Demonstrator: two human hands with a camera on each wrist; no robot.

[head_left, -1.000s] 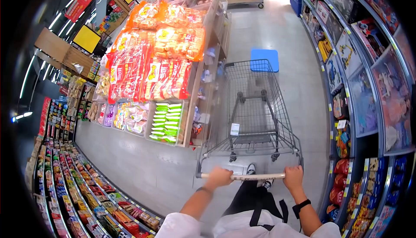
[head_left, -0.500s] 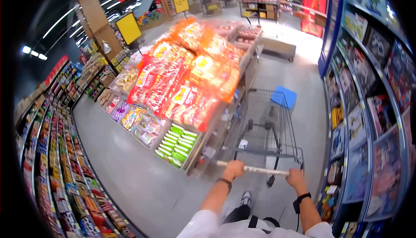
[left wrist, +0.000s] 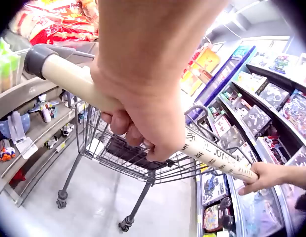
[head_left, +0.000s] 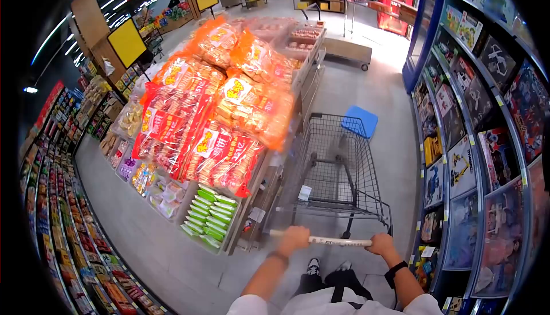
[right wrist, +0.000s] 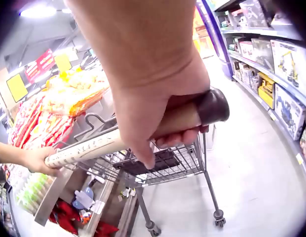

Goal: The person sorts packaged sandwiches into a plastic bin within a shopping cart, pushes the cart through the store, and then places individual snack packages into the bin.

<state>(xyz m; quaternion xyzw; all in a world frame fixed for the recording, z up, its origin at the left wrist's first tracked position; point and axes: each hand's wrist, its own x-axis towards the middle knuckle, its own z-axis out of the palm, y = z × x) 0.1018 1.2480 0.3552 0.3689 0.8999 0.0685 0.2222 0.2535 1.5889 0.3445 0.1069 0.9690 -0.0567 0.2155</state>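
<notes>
A grey wire shopping cart (head_left: 338, 171) stands in front of the person, with a pale printed handle bar (head_left: 338, 241) at its near end. The left hand (head_left: 295, 239) grips the bar left of its middle, fingers curled underneath in the left wrist view. Near the bar's dark right end cap (right wrist: 213, 106), the right hand (head_left: 381, 244) grips it, its thumb (right wrist: 143, 155) pointing down along the near side. The wire basket holds no goods in view. A small white label (head_left: 305, 193) hangs at the cart's left near side.
Close along the cart's left runs a display stand (head_left: 229, 240) heaped with red and orange snack bags (head_left: 195, 120). Shelves of boxed toys (head_left: 461, 169) line the right. Ahead are a blue square item (head_left: 361, 122) and a low wheeled platform (head_left: 348, 52). Snack shelves (head_left: 63, 217) curve along the far left.
The head view has tilted up, bringing the aisle's far end into sight, and swung somewhat. The snack display looms larger. Both hands have stayed on the handle bar.
</notes>
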